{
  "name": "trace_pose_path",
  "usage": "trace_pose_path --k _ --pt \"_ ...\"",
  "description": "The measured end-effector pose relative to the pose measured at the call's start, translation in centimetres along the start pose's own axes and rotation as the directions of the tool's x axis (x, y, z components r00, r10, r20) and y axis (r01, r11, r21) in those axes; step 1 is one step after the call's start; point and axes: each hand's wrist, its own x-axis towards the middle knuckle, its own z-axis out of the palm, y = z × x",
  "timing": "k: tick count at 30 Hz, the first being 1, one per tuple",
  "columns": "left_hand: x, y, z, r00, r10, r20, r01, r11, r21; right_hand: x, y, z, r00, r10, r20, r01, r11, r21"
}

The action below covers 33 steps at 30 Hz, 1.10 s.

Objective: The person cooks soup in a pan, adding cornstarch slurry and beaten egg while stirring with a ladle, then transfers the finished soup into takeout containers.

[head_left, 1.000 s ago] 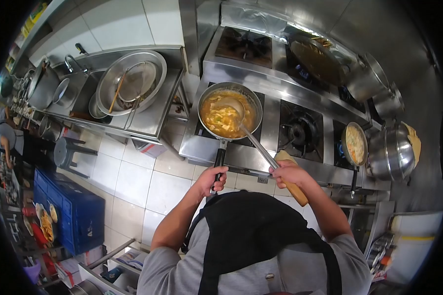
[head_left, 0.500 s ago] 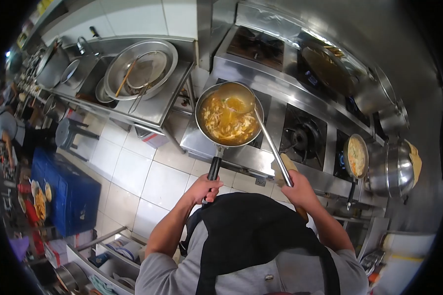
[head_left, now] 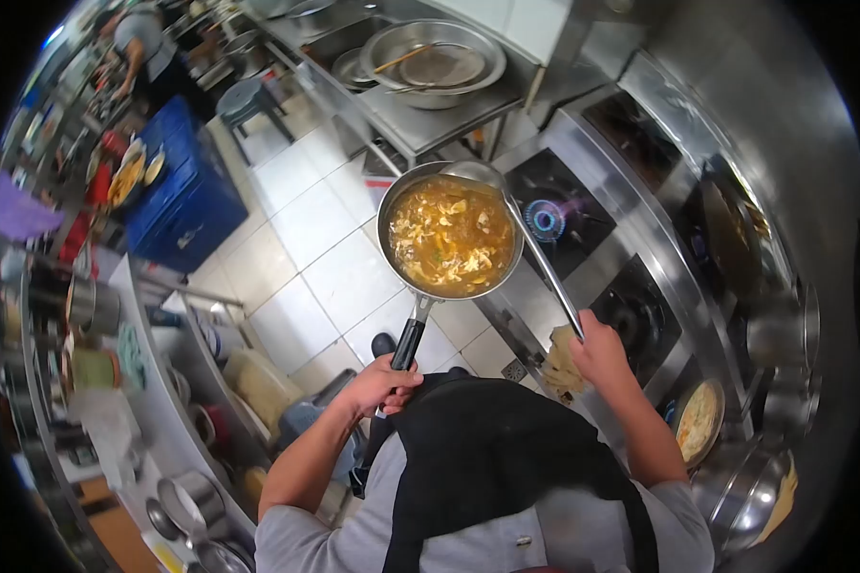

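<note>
A frying pan [head_left: 383,224] holds brownish-orange soup [head_left: 454,239] with pale shreds and egg-like pieces. My left hand [head_left: 382,385] is wrapped round the pan's black handle, holding it up over the floor beside the stove. A long-handled metal ladle [head_left: 543,263] is gripped in my right hand [head_left: 599,351]. The ladle's bowl lies at the pan's far right rim; I cannot tell whether it touches the rim. Right of the pan, a lit burner [head_left: 546,221] shows a blue flame. Below the ladle handle is a brown cloth [head_left: 564,361] at the stove's front edge.
A second pan [head_left: 700,420] with pale food and orange bits sits at the lower right. Ahead, a large metal basin [head_left: 483,81] with a strainer stands on a steel counter. A blue cooler [head_left: 186,191] and a stool [head_left: 248,105] are left. Another person [head_left: 143,43] works far left.
My view and body have turned left. The pan has come off the stove and now hangs over the floor, leaving the flame visible. The ladle's bowl has moved from the soup to the far rim.
</note>
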Motion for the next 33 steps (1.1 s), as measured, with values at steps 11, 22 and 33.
trace_pose_path --k 11,22,33 --pt "-5.9 -5.2 -4.7 0.961 0.148 -0.233 -0.208 0.944 -0.257 1.0 -13.3 4.9 0.812 -0.002 0.583 -0.226 0.920 0.319" --pt "-13.1 -4.2 -10.6 0.928 0.238 -0.287 -0.333 0.875 -0.352 1.9 -25.6 2.7 0.607 -0.136 0.783 -0.366 0.826 0.427" --pt "-18.8 -5.0 -15.2 0.856 0.389 -0.340 -0.477 0.847 -0.234 4.5 -33.0 3.4 0.818 -0.432 0.381 0.425 0.899 0.106"
